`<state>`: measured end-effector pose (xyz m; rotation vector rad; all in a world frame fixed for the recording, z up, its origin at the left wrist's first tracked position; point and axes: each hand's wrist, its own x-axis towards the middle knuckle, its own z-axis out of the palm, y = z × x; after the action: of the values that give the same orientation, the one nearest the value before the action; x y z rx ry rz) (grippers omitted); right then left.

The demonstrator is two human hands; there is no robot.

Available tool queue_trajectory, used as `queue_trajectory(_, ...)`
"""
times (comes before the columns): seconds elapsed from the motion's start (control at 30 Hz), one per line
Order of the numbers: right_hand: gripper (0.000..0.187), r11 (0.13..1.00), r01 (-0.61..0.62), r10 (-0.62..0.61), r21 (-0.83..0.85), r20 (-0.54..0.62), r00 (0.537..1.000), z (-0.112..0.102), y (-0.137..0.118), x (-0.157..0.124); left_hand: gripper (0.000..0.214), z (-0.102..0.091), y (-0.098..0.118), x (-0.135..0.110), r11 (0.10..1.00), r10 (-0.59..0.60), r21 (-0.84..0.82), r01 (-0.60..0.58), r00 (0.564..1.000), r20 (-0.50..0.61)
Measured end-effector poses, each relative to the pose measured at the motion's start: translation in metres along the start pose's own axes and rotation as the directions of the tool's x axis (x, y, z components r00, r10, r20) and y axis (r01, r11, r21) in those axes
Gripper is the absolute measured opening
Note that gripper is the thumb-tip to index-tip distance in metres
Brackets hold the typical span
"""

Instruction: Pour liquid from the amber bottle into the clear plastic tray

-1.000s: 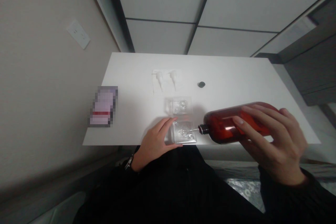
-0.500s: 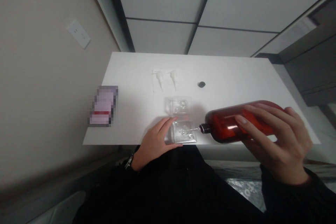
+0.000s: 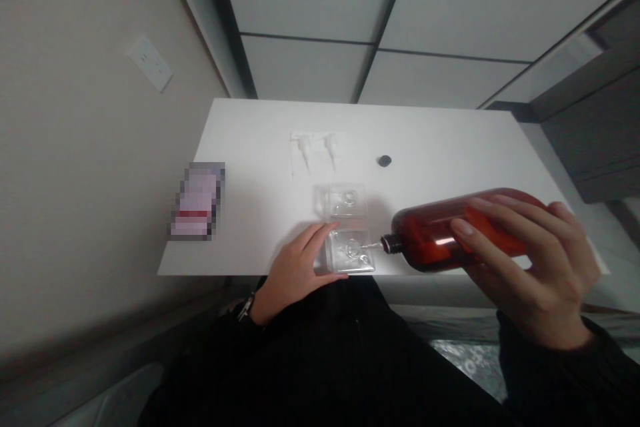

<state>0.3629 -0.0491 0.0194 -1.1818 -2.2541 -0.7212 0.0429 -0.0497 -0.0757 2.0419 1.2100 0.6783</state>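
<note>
My right hand [image 3: 530, 267] is wrapped round a large amber bottle [image 3: 430, 233], tipped on its side with its open neck pointing left. A thin clear stream runs from the neck into the mouth of a small clear square bottle [image 3: 350, 255] standing at the table's near edge. My left hand [image 3: 295, 270] grips the left side of that clear bottle, fingers curled against it. A second clear square bottle [image 3: 343, 201] stands just behind the first.
The white table [image 3: 440, 147] also carries two white pump heads [image 3: 317, 150] on a white sheet and a small black cap [image 3: 384, 161]. A blurred-out card [image 3: 197, 201] sits at the table's left edge. A wall with a socket plate [image 3: 149, 64] is on the left.
The amber bottle and my right hand have shifted slightly right and lifted at the base. My left hand and the clear bottle stay put.
</note>
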Motion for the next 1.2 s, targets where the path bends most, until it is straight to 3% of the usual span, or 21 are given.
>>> queue_trajectory(0.23, 0.092, 0.995, 0.094, -0.095, -0.014, -0.017, 0.995, -0.001, 0.0026, 0.0016, 0.088, -0.0001, -0.0005, -0.0005, 1.0, 0.009, 0.004, -0.009, 1.0, -0.001)
queue_trajectory(0.43, 0.095, 0.999, 0.036, -0.036, -0.023, 0.009, 0.999, -0.0027, -0.001, 0.0019, 0.087, -0.0003, 0.0004, -0.0002, 1.0, 0.004, 0.01, -0.004, 1.0, 0.0)
queue_trajectory(0.9, 0.09, 0.998, 0.043, -0.043, 0.035, -0.002, 0.999, 0.0004, 0.0013, -0.0013, 0.087, 0.0001, 0.0015, 0.0006, 1.0, 0.0, 0.011, 0.0, 1.0, 0.0)
queue_trajectory(1.07, 0.092, 0.992, 0.085, -0.086, 0.097, 0.008, 0.996, 0.0033, 0.0029, 0.0021, 0.087, 0.0, 0.0014, 0.0008, 1.0, 0.017, 0.011, -0.016, 1.0, -0.011)
queue_trajectory(1.2, 0.09, 0.982, 0.043, -0.053, 0.183, 0.051, 0.997, 0.0052, -0.0023, 0.0062, 0.086, -0.0011, 0.0033, 0.0011, 1.0, 0.001, 0.02, -0.001, 1.0, -0.007)
